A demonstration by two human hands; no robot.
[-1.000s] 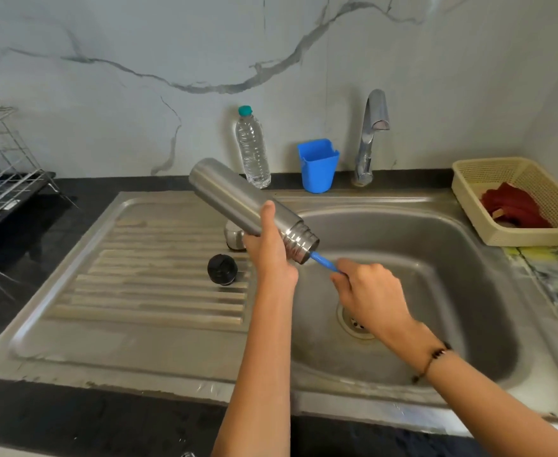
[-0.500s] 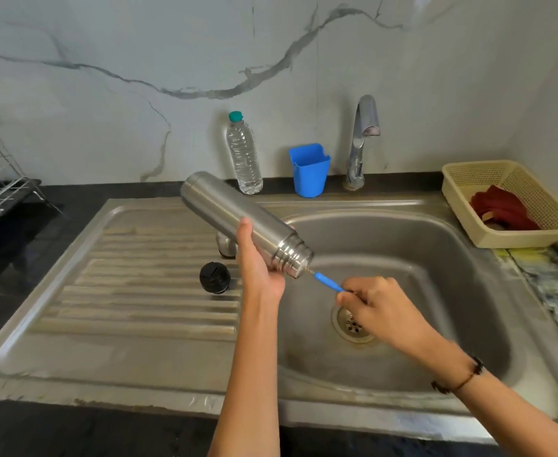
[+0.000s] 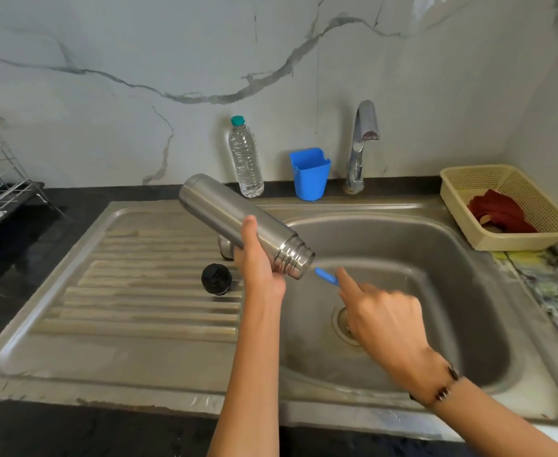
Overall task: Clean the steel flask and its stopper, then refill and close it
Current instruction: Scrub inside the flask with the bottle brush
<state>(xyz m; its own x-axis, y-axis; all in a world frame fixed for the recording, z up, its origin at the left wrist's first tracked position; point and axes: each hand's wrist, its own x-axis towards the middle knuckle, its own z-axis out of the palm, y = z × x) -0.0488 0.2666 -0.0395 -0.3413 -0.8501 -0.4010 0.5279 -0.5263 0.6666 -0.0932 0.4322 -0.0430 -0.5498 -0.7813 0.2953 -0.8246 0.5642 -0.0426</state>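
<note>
Fingers of L hand (image 3: 260,268) round tilted flask (image 3: 238,222), R hand (image 3: 383,318) pinching brush handle (image 3: 326,277).

Brushed steel flask (image 3: 234,219); dull, scuffed steel sink (image 3: 402,245).

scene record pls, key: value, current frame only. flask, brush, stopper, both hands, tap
flask: steel, tilted, mouth down toward sink basin, open
left hand: grips flask near neck
brush: blue handle at flask mouth, head out of sight
right hand: holds brush handle, motion-blurred
stopper: black, on drainboard, apart from flask
tap: no water visible
water bottle: upright on counter, capped
</note>
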